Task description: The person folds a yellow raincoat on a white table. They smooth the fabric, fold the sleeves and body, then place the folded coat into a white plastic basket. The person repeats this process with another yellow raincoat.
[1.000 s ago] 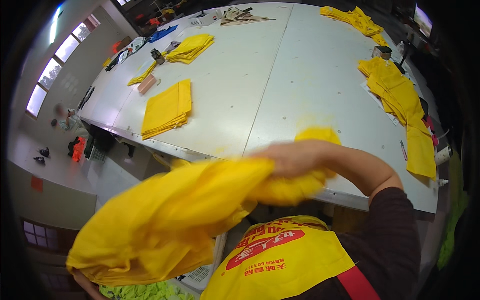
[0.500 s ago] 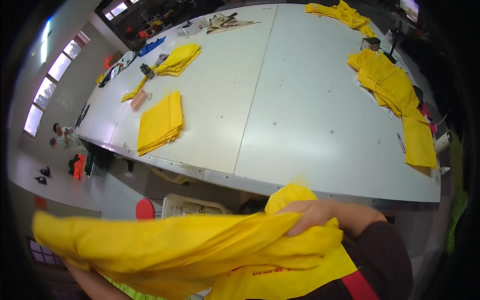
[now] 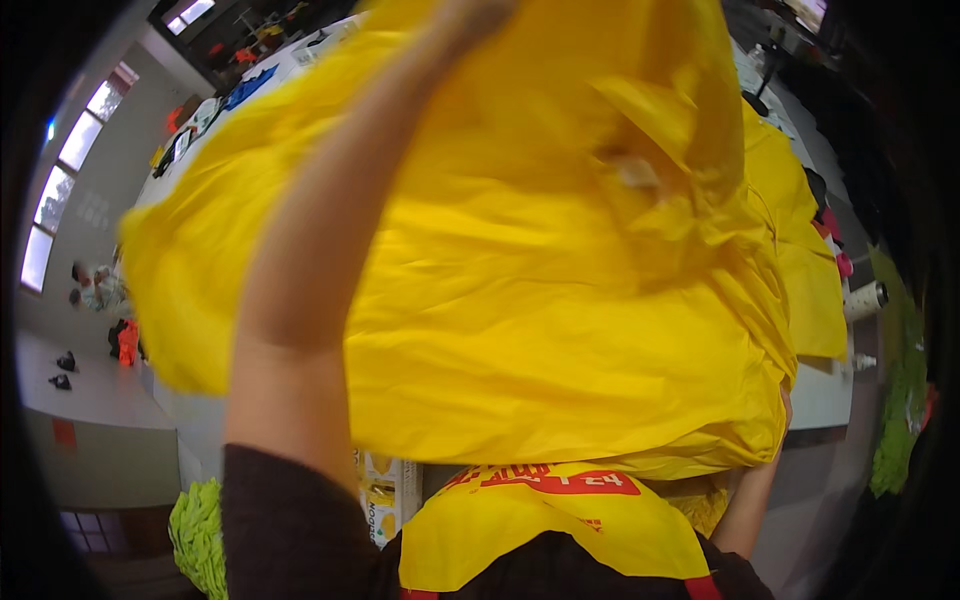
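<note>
A large sheet of thin yellow cloth [image 3: 540,340] spreads in front of me, wrinkled and blurred toward its left end. My left arm crosses over it, and my left hand [image 3: 478,18] is at the top edge of the view, against the cloth, its fingers cut off and smeared by motion. My right forearm [image 3: 750,510] rises at the lower right and passes behind the cloth's right edge, which hides that hand's fingers. A gathered fold in the upper right of the cloth shows a small pale patch [image 3: 635,172] that I cannot make out. I wear a yellow apron [image 3: 540,545] with red print.
The white table [image 3: 820,395] lies mostly hidden under the cloth. Along its right side are a stack of yellow cloth pieces [image 3: 815,290] and a thread cone [image 3: 865,300]. Bright green cloth [image 3: 200,535] lies low at the left. Another person [image 3: 98,287] is far off at the left.
The yellow cloth went from a bunched length low in front of me to a wide spread over the table. My left arm swung up and forward; my right hand passed out of sight behind the cloth.
</note>
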Tool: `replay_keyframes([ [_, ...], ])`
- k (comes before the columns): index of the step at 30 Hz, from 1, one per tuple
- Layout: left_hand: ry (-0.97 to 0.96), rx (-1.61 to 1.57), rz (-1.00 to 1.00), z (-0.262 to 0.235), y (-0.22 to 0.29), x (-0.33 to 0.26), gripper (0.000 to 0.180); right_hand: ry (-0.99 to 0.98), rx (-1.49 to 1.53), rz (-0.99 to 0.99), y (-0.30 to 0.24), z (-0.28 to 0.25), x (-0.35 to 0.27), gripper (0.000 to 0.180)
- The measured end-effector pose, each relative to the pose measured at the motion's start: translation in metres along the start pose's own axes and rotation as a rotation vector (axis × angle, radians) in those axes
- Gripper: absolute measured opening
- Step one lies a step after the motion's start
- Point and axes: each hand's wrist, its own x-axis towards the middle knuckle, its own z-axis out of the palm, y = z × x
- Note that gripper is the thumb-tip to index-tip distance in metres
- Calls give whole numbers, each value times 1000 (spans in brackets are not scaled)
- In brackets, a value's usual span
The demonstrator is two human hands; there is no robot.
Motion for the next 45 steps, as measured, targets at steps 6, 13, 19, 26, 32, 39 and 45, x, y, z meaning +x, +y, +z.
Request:
replay_keyframes([
  [6,-587,564,-577,48,-68,-301,56,259,-949,-111,-66,-199,128,46],
  [13,-17,917,-773,-23,-62,-497,49,-34,-1984,-924,44,23,67,65],
  [19,372,1001,-1363,-123,-82,-562,62,-464,-1930,-582,159,90,76,58],
  [26,111,640,-1626,-194,-120,-543,63,-256,-2217,4,139,109,74,33],
  [32,396,612,-1360,-202,-124,-566,36,-216,-2303,-1035,165,95,77,37],
  [39,885,-912,-704,-267,-117,-480,11,-199,-2291,-719,156,52,103,30],
  [45,485,-756,-1395,-292,-109,-580,9,-117,-2202,-861,165,40,100,30],
])
